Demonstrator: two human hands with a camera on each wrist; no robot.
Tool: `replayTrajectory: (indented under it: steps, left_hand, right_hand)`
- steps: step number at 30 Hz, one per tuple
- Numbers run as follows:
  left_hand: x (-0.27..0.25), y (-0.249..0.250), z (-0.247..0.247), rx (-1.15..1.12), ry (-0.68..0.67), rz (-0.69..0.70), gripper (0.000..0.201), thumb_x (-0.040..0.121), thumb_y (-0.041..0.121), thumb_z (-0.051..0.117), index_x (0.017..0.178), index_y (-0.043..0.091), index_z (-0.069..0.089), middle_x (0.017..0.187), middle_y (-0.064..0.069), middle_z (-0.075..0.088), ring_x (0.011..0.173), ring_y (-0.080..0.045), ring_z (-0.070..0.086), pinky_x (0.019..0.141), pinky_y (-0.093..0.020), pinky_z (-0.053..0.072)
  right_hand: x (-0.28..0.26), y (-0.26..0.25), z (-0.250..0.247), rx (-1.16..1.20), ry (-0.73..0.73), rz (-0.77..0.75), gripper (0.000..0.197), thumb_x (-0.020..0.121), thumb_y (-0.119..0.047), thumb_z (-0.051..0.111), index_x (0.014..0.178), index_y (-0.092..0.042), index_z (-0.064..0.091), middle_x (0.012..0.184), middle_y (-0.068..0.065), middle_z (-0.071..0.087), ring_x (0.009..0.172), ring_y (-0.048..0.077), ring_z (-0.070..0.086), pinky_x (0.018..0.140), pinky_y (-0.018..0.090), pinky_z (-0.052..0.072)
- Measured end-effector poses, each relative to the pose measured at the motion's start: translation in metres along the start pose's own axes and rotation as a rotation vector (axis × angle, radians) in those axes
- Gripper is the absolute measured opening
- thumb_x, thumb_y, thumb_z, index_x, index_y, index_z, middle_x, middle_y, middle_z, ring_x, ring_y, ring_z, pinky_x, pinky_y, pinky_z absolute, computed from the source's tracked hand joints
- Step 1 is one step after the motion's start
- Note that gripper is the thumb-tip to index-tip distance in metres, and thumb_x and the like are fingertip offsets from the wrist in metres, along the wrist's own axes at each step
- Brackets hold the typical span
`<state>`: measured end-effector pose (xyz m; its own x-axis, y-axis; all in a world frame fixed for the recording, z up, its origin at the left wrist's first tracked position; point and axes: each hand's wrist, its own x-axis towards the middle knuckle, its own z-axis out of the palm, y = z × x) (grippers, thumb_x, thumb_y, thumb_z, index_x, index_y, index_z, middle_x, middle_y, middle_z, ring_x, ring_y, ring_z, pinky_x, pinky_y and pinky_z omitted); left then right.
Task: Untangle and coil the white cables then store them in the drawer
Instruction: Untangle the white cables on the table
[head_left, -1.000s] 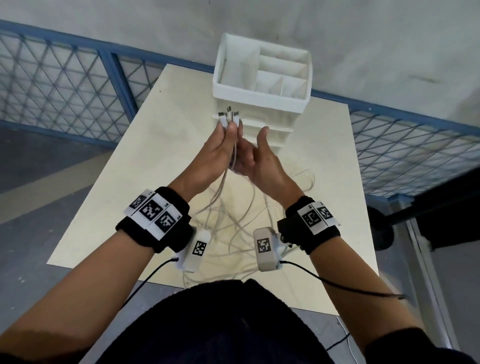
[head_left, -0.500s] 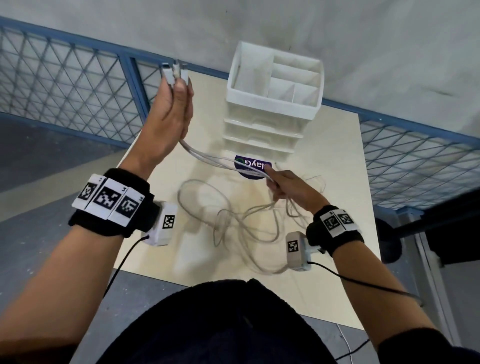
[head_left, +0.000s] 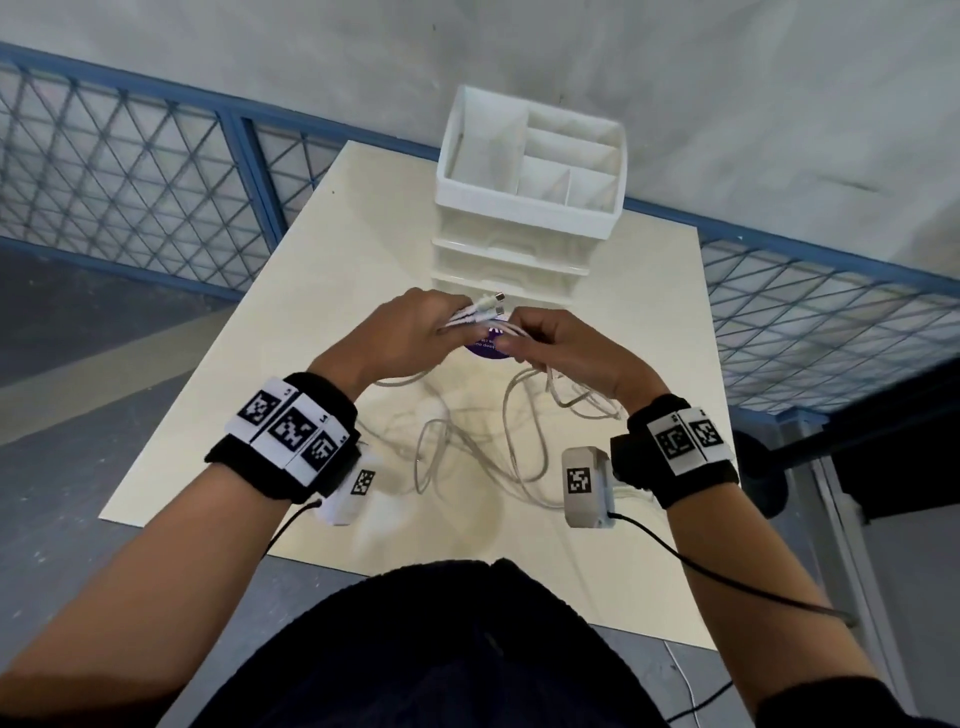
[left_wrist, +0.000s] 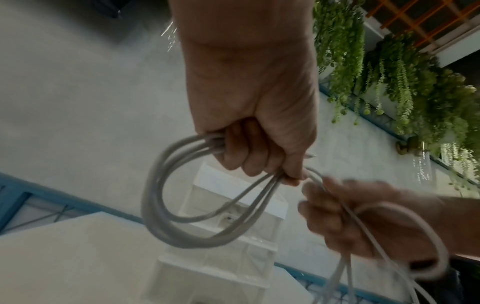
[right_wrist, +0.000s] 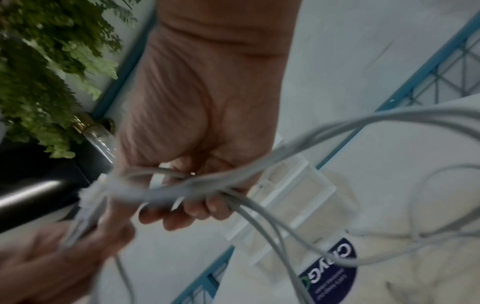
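My left hand (head_left: 415, 327) grips a bundle of white cables (head_left: 475, 317) near their plug ends, which stick out toward the right. The left wrist view shows a loop of white cables (left_wrist: 166, 205) hanging from the curled fingers of that left hand (left_wrist: 249, 152). Close beside it, my right hand (head_left: 558, 345) holds the same cable strands; in the right wrist view its fingers (right_wrist: 192, 207) curl round the white cables (right_wrist: 259, 170). Loose cable loops (head_left: 498, 447) lie tangled on the table below both hands. The white drawer unit (head_left: 519, 260) stands just beyond, drawers closed.
The cream table (head_left: 291, 364) ends near my body and at both sides. A round purple sticker (head_left: 488, 349) lies on the table under my hands. Blue mesh fencing (head_left: 130, 182) runs behind the table. The drawer unit's open top tray (head_left: 530, 171) has several compartments.
My left hand came down from high on the left back to the middle, with the plug ends. My right hand rose from the table to meet it. A loop now hangs from the left hand.
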<state>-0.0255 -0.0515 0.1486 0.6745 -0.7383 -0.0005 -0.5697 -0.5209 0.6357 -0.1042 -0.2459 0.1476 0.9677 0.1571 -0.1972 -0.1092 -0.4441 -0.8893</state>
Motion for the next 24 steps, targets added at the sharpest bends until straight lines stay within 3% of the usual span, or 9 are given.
replayTrajectory:
  steps: [3,7,9,12,15,19,20,22,24]
  left_hand:
    - [-0.001,-0.001,-0.020,0.036,0.126,0.019,0.032,0.092,0.041,0.051,0.084,0.011,0.059,0.072,-0.004,0.060,0.073,-0.029,0.058,0.069,-0.040,0.045]
    - [-0.004,-0.004,-0.051,0.040,0.302,0.009,0.046,0.085,0.050,0.044,0.090,0.009,0.063,0.083,-0.014,0.068,0.080,-0.033,0.062,0.076,-0.048,0.050]
    - [-0.005,-0.004,-0.058,0.056,0.342,-0.004,0.039,0.088,0.047,0.045,0.088,0.013,0.063,0.075,-0.008,0.062,0.078,-0.032,0.059,0.076,-0.048,0.050]
    - [-0.006,-0.001,-0.063,0.038,0.387,-0.036,0.034,0.090,0.044,0.046,0.089,0.014,0.063,0.072,-0.004,0.056,0.076,-0.032,0.057,0.075,-0.046,0.049]
    - [-0.006,0.007,-0.060,0.051,0.349,-0.013,0.037,0.086,0.047,0.043,0.089,0.016,0.063,0.076,-0.008,0.063,0.079,-0.035,0.060,0.076,-0.047,0.049]
    - [-0.003,0.024,-0.047,0.061,0.310,0.063,0.040,0.084,0.051,0.041,0.088,0.016,0.060,0.079,-0.012,0.067,0.080,-0.036,0.058,0.073,-0.046,0.049]
    - [-0.002,0.030,-0.043,0.056,0.302,0.085,0.035,0.085,0.050,0.043,0.084,0.018,0.057,0.073,-0.007,0.063,0.077,-0.034,0.056,0.070,-0.043,0.047]
    - [-0.002,0.041,-0.039,0.031,0.297,0.104,0.026,0.089,0.045,0.047,0.083,0.021,0.055,0.061,0.009,0.051,0.071,-0.028,0.049,0.065,-0.037,0.041]
    - [-0.003,0.043,-0.041,-0.005,0.321,0.092,0.027,0.091,0.041,0.049,0.091,0.018,0.062,0.060,0.017,0.048,0.070,-0.024,0.047,0.066,-0.036,0.040]
  right_hand:
    - [-0.006,0.027,-0.009,-0.001,-0.002,0.039,0.005,0.088,-0.004,0.058,0.092,-0.008,0.060,0.089,0.001,0.059,0.079,0.008,0.054,0.078,0.022,0.043]
    - [-0.024,0.064,-0.022,-0.032,-0.029,0.149,0.035,0.091,0.011,0.043,0.119,-0.007,0.057,0.123,0.008,0.061,0.106,0.000,0.059,0.094,0.014,0.043]
    - [-0.032,0.084,-0.027,-0.072,-0.035,0.231,0.036,0.092,0.010,0.043,0.120,-0.008,0.056,0.129,0.012,0.059,0.118,0.016,0.056,0.097,0.017,0.043]
    - [-0.039,0.106,-0.033,-0.181,-0.142,0.388,0.043,0.090,0.010,0.048,0.126,-0.014,0.052,0.137,0.015,0.052,0.133,0.030,0.043,0.110,0.036,0.035]
    - [-0.041,0.095,-0.037,-0.389,-0.186,0.549,0.074,0.079,-0.013,0.073,0.142,-0.019,0.034,0.151,0.008,0.034,0.140,0.025,0.030,0.114,0.037,0.027]
    - [-0.020,0.032,-0.024,-0.237,0.076,0.201,0.118,0.053,-0.048,0.083,0.148,-0.028,0.017,0.157,-0.004,0.021,0.143,0.012,0.020,0.118,0.033,0.019]
    - [-0.011,0.018,-0.018,-0.137,0.128,0.079,0.112,0.055,-0.048,0.082,0.147,-0.028,0.022,0.155,-0.007,0.025,0.142,0.008,0.024,0.117,0.029,0.022]
    - [0.003,-0.001,-0.008,0.001,0.211,-0.105,0.069,0.074,-0.033,0.076,0.134,-0.019,0.046,0.138,0.000,0.050,0.126,0.008,0.047,0.107,0.022,0.036]
    - [0.007,-0.013,0.001,0.088,0.253,-0.157,0.020,0.087,-0.018,0.064,0.098,-0.002,0.062,0.093,0.014,0.065,0.082,0.014,0.062,0.083,0.017,0.048]
